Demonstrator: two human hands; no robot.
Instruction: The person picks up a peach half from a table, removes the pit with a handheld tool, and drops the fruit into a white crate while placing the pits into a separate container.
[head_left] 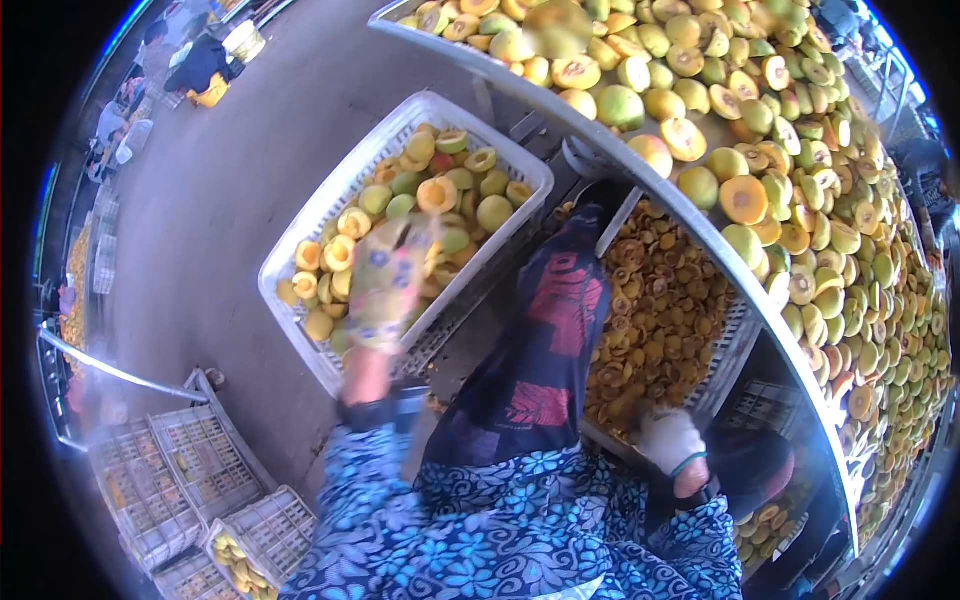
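Lying beneath the left hand [388, 278], yellow fruit halves [437, 195].

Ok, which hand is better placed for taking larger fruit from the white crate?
Probably your left hand: it's over the larger fruit in the white crate, while your right hand is by the small pieces, beyond your leg.
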